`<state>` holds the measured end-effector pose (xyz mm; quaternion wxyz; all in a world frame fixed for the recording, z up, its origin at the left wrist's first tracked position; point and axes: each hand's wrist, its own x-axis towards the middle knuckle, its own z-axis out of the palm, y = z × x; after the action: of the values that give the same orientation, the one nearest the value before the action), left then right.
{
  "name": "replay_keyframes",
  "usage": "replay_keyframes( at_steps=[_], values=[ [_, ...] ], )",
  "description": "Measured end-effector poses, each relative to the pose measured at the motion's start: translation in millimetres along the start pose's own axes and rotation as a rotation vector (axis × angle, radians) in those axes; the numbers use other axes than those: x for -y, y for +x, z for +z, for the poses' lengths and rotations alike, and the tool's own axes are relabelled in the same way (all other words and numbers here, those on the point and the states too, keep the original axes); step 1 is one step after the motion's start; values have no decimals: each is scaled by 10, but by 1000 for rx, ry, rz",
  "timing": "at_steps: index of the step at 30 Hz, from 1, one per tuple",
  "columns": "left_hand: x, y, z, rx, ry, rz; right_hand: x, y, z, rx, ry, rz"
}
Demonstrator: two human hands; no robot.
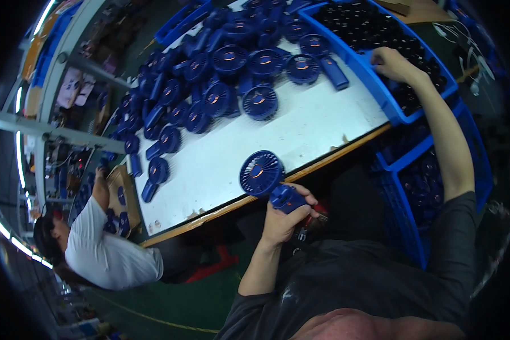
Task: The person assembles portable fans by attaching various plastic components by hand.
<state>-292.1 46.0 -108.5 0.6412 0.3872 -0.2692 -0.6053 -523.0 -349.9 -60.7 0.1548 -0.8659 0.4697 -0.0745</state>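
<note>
A dark blue handheld fan [260, 173] is in my left hand [286, 218], whose fingers wrap around its handle. The round grille of the fan is held up over the front edge of the white table [300, 136]. My right hand [395, 65] is at the near side of a blue crate [374, 93] full of small black parts [374, 28]. Its fingers are curled together, and whatever they may hold is hidden. A big heap of similar blue handheld fans [218, 99] covers the back and left of the table.
Below the crate, at my right, another blue crate [422, 157] holds more blue fans. Far left, a person in a white top [110, 252] works beside a cardboard box [122, 192]. White cables [473, 62] hang at the upper right. A metal frame [56, 130] stands left.
</note>
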Motion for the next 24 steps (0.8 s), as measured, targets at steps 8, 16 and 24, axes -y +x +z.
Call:
replay_keyframes(
  at_steps=[8, 16, 24],
  values=[
    [-15, -22, -62, -60, 42, -36, 177, -96, -106, 25, 30, 117],
    [-15, -57, -90, -89, 76, -48, -43, -13, -10, -51, 70, 80],
    [-50, -57, -91, -66, 116, -38, 32, -62, 45, -32, 45, 133]
  ],
)
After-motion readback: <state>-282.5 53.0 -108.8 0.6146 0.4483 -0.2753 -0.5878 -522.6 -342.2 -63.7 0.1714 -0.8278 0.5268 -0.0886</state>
